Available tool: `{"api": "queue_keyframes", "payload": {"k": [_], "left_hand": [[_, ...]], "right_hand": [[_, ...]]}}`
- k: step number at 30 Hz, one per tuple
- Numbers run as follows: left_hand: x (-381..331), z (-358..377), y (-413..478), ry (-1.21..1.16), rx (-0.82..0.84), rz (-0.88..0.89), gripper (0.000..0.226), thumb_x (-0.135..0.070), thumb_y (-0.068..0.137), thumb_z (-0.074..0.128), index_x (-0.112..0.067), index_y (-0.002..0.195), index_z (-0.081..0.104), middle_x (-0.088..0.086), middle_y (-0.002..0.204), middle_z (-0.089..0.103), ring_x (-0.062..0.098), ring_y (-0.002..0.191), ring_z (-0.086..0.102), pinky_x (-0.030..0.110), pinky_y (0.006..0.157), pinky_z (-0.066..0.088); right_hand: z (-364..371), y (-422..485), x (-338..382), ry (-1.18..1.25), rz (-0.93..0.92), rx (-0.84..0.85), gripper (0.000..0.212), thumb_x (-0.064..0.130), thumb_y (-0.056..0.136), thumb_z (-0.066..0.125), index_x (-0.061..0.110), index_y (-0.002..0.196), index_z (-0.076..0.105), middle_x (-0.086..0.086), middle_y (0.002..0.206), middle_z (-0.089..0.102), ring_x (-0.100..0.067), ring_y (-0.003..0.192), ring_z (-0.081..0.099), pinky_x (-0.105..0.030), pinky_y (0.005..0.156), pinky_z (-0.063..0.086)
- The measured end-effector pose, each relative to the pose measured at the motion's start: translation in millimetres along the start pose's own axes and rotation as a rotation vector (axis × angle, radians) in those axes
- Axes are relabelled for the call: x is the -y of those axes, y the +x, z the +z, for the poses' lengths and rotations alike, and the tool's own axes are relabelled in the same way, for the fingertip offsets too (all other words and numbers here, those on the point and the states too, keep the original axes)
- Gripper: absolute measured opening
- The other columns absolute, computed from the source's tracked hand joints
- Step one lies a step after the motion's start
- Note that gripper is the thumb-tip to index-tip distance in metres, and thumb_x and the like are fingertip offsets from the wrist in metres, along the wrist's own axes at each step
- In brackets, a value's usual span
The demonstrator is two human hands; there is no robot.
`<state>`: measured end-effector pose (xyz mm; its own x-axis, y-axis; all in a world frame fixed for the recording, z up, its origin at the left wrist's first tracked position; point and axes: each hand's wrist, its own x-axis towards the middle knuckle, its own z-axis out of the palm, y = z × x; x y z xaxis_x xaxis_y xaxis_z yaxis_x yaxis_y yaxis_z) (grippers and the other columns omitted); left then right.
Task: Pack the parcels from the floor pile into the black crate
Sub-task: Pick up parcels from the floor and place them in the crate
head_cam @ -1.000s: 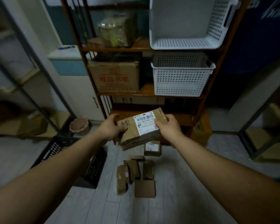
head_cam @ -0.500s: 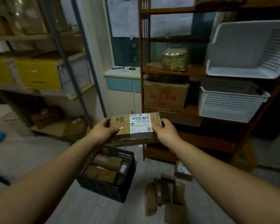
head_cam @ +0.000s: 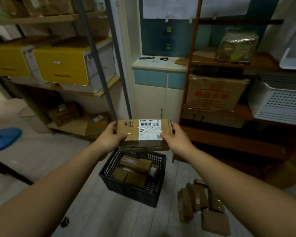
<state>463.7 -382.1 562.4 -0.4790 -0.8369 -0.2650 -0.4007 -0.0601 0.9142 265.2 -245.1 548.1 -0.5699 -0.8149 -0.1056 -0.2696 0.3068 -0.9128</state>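
Well off to the left of your fingers and above them, two yellow drawer units point(head_cam: 61, 65) sit on a metal shelf rack point(head_cam: 92, 48). Your left hand point(head_cam: 112, 136) grips the left end of a brown cardboard parcel point(head_cam: 143, 134), with the thumb lying across its top face and the other fingers point(head_cam: 114, 126) curled round the end. You hold the parcel level in the air, its white barcode label point(head_cam: 149, 129) facing up between your two thumbs and dark handwriting just beside your left thumb. Directly beneath your fingers the black crate point(head_cam: 135, 190) stands on the pale plank floor point(head_cam: 96, 211); it holds several brown parcels point(head_cam: 135, 170), and the one you hold is above its far rim, not touching it. Your right hand point(head_cam: 176, 137) clamps the parcel's right end the same way, thumb pressed on the label's lower corner and fingers point(head_cam: 174, 126) wrapped round the end. Below and to the right of those fingers, the floor pile point(head_cam: 200, 202) of brown parcels lies near the crate but apart from it. Farther right and above, a wooden shelf unit point(head_cam: 229, 117) carries a cardboard box with red print point(head_cam: 215, 93) and a white perforated basket point(head_cam: 280, 103).
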Motion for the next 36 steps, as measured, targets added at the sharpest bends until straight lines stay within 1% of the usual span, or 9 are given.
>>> {"api": "queue_keyframes", "payload": {"k": [3,7,12,17,22,24,26,33,36], "left_hand": [[9.5,-15.0,38.4,0.022,-0.009,-0.038,0.072,-0.018,0.088,0.061,-0.036,0.144,0.020,0.007,0.138,0.046,0.023,0.107,0.059,0.045,0.091,0.052],[17.7,-37.6,86.4,0.080,0.042,-0.077,0.084,-0.019,0.081,0.069,-0.037,0.145,0.019,0.006,0.138,0.045,0.024,0.110,0.056,0.044,0.090,0.052],[18.9,-51.5,135.2,0.194,0.121,-0.067,0.094,-0.016,0.076,0.074,-0.031,0.148,0.015,0.007,0.143,0.039,0.029,0.124,0.045,0.050,0.100,0.044],[22.0,-65.6,188.3,0.294,0.245,-0.037,0.094,-0.016,0.078,0.072,-0.024,0.149,0.012,0.008,0.147,0.034,0.029,0.128,0.041,0.050,0.102,0.043],[43.7,-98.9,252.8,0.398,0.467,0.026,0.111,-0.014,0.073,0.077,-0.028,0.150,-0.002,0.002,0.147,0.032,0.029,0.131,0.037,0.039,0.098,0.047],[57.5,-115.1,275.9,0.570,0.547,0.119,0.116,-0.020,0.068,0.081,-0.027,0.150,-0.001,-0.001,0.142,0.034,0.029,0.133,0.034,0.032,0.094,0.048],[71.6,-128.6,295.1,0.714,0.600,0.158,0.121,-0.030,0.065,0.083,-0.023,0.150,-0.002,0.008,0.150,0.025,0.032,0.137,0.028,0.044,0.104,0.041],[132.6,-141.6,341.4,0.888,0.661,0.322,0.104,-0.038,0.058,0.087,-0.010,0.140,0.029,0.012,0.143,0.032,0.029,0.129,0.040,0.042,0.106,0.039],[188.8,-129.9,366.6,1.071,0.668,0.343,0.115,-0.055,0.066,0.076,-0.015,0.149,0.008,0.008,0.152,0.020,0.028,0.137,0.025,0.041,0.111,0.027]], "right_hand": [[22.5,36.7,-3.5,-0.021,-0.027,0.047,0.055,0.029,0.092,0.058,0.028,0.142,0.034,0.004,0.131,0.054,-0.017,0.116,0.054,-0.033,0.094,0.048],[51.1,86.4,-7.8,-0.018,-0.026,0.103,0.048,0.030,0.090,0.059,0.031,0.134,0.040,0.011,0.115,0.057,-0.013,0.108,0.056,-0.025,0.083,0.044],[71.4,126.4,-15.1,-0.187,0.056,0.151,0.098,0.046,0.080,0.068,0.025,0.151,0.003,0.001,0.156,0.022,-0.020,0.137,0.030,-0.032,0.109,0.029],[91.1,154.7,-20.6,-0.300,0.088,0.185,0.121,0.053,0.066,0.078,0.025,0.151,-0.004,0.006,0.159,-0.002,-0.018,0.142,0.016,-0.021,0.103,0.019],[140.3,173.0,-23.1,-0.392,0.102,0.094,0.115,0.047,0.066,0.080,0.023,0.151,0.007,0.001,0.156,0.011,-0.021,0.139,0.023,-0.035,0.113,0.027],[167.8,177.5,-21.8,-0.405,0.111,0.054,0.111,0.044,0.066,0.081,0.023,0.150,0.012,0.000,0.154,0.017,-0.021,0.137,0.027,-0.030,0.110,0.028],[193.9,184.0,-20.5,-0.420,0.140,0.040,0.111,0.041,0.067,0.081,0.023,0.151,0.011,0.001,0.154,0.016,-0.021,0.138,0.025,-0.031,0.110,0.027],[250.4,211.4,-52.9,-0.400,0.272,0.126,0.113,0.035,0.071,0.080,0.021,0.152,0.002,0.008,0.156,0.008,-0.022,0.137,0.027,-0.031,0.110,0.027],[273.8,230.5,-98.8,-0.419,0.283,0.184,0.113,0.034,0.071,0.080,0.019,0.152,0.001,0.003,0.157,0.006,-0.022,0.140,0.023,-0.032,0.112,0.025]]}}
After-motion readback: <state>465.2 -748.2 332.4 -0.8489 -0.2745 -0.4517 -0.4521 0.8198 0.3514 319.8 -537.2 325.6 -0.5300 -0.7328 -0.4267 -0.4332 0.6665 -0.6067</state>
